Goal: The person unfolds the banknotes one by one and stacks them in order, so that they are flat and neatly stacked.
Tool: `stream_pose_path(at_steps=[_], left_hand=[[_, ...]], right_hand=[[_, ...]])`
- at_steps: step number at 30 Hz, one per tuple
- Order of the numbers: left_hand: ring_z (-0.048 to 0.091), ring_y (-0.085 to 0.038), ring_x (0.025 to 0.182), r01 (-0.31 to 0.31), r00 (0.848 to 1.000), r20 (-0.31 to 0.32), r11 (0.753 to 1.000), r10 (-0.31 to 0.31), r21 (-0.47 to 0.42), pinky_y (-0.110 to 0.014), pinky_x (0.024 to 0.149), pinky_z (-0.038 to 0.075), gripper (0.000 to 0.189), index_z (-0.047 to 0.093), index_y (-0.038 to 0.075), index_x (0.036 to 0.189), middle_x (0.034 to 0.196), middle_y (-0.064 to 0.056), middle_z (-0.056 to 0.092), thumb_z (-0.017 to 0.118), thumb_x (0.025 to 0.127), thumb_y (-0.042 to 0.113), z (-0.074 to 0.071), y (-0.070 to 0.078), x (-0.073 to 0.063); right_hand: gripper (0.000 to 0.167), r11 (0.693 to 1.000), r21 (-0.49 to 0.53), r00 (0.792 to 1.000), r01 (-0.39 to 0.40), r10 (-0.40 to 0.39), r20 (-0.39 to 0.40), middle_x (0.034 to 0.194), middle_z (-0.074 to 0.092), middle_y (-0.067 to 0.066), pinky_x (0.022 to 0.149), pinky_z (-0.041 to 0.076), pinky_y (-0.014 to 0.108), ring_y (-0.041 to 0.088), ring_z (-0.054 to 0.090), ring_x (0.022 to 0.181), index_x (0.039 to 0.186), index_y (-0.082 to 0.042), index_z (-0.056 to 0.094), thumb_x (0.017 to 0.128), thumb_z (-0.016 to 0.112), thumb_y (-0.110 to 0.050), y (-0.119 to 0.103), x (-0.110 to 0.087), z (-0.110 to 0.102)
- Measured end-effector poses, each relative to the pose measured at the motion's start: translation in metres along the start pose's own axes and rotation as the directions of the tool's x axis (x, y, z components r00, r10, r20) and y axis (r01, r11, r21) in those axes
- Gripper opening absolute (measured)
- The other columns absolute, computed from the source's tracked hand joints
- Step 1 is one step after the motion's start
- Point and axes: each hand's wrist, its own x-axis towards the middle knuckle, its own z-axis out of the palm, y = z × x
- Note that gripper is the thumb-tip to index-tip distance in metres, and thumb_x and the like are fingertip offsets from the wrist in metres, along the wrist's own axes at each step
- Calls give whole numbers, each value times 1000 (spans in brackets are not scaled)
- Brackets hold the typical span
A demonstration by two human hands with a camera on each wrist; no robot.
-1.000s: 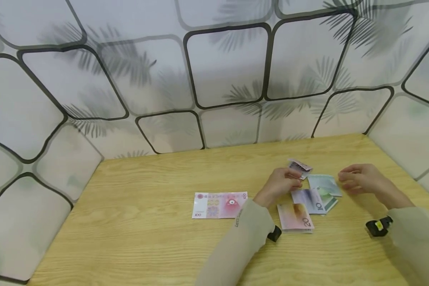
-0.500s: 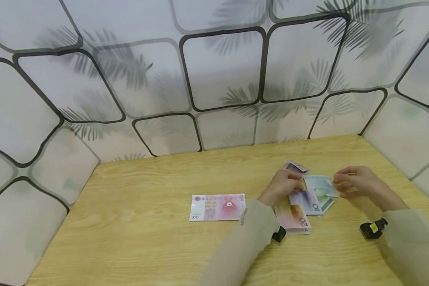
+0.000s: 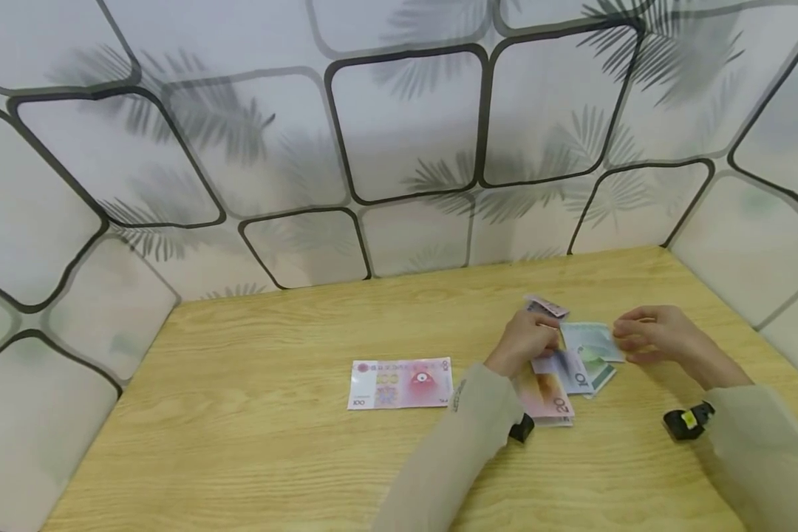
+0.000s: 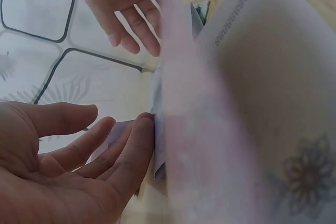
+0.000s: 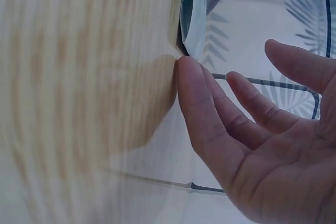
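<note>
My left hand (image 3: 524,343) has its fingertips on the spread of banknotes, over the purple 10 note (image 3: 572,372). Relaxed and apart, its fingers touch a note's edge in the left wrist view. An orange-pink 20 note (image 3: 547,397) lies just below this hand, partly overlapping the 10 note. My right hand (image 3: 661,340) stands at the right edge of a pale green note (image 3: 592,340). In the right wrist view its fingertips (image 5: 189,69) meet the table by a folded green note (image 5: 195,22), thumb apart. Behind the left hand lies a small folded purple note (image 3: 547,305).
A pink 100 note (image 3: 400,383) lies flat on the wooden table (image 3: 239,414), left of the pile. Patterned white panels (image 3: 412,125) close off the back and both sides. Another green note (image 3: 601,375) peeks out beneath the 10 note.
The head view has shifted slightly. My left hand has edged a little right over the notes, while the right hand stays by the pale green note.
</note>
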Motion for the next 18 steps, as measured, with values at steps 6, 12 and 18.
stream_pose_path(at_steps=[6, 12, 18], left_hand=[[67, -21, 77, -25, 1000, -12, 999, 26, 41, -30, 75, 60, 22, 76, -3, 105, 81, -7, 67, 64, 88, -10, 0, 6, 3], [70, -22, 80, -34, 999, 29, 992, 31, 121, -24, 69, 58, 20, 75, -4, 108, 85, -8, 72, 65, 91, -6, 1, 8, 6], [72, -22, 81, -47, 998, 49, 987, 40, 152, -21, 66, 57, 19, 75, -5, 110, 86, -12, 74, 65, 94, -3, 3, 6, 7]], right_hand=[[46, 1000, -16, 1000, 12, -12, 8, 97, 71, 2, 71, 62, 33, 9, 69, 79, 128, 25, 40, 107, 51, -14, -2, -2, 1], [45, 1000, -22, 1000, 12, -12, 16, 97, 71, 2, 71, 62, 33, 9, 69, 78, 129, 26, 39, 108, 49, -12, -5, -2, 2], [47, 1000, -27, 1000, -6, 6, 16, 97, 72, 4, 71, 62, 34, 10, 69, 79, 130, 26, 38, 107, 51, -14, -6, 1, 2]])
